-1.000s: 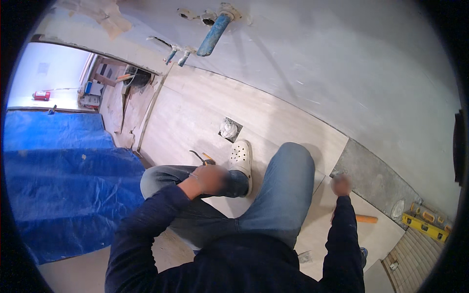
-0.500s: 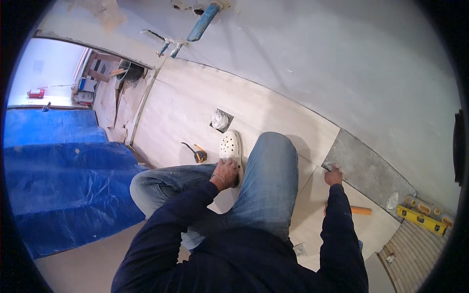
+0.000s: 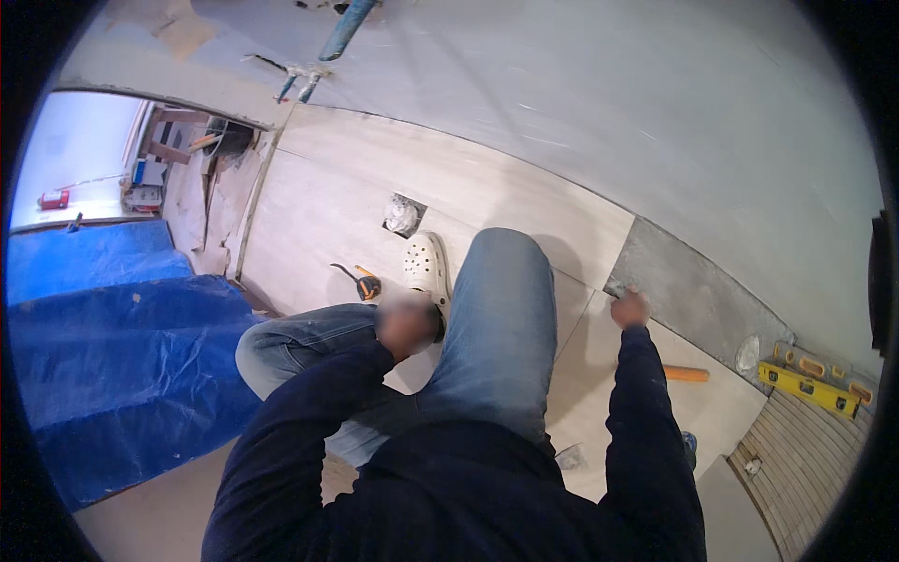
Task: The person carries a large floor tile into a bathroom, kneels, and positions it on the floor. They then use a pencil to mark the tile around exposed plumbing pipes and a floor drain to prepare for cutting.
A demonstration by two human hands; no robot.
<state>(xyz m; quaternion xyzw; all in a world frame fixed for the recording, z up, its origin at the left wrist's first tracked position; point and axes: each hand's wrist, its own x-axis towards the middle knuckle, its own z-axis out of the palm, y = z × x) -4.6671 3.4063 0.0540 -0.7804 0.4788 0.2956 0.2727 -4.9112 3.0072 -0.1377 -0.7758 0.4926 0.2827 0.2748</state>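
My left hand (image 3: 407, 326) rests at the heel of the white clog (image 3: 426, 265) on my foot; its fingers are blurred. By the corner of a pale floor tile, where it meets the bare grey strip (image 3: 698, 286), my right hand (image 3: 631, 308) is lowered to the floor. It looks closed around something small and greyish at the tile edge, too blurred to name. A black and orange tape measure (image 3: 368, 284) lies left of the clog. Right of my right forearm lies an orange handle (image 3: 685, 374), partly hidden by the sleeve.
Ahead, a square cutout (image 3: 405, 215) in the tiles is stuffed with white material. A blue pipe (image 3: 347, 30) sticks out of the wall. Blue tarp (image 3: 140, 365) spreads at left. At right, a yellow spirit level (image 3: 809, 390) lies beside stacked thin strips (image 3: 807, 468).
The view has shifted slightly, so the floor and wall sit a little farther left and higher. Both hands keep to the same spots, at the clog and at the tile edge.
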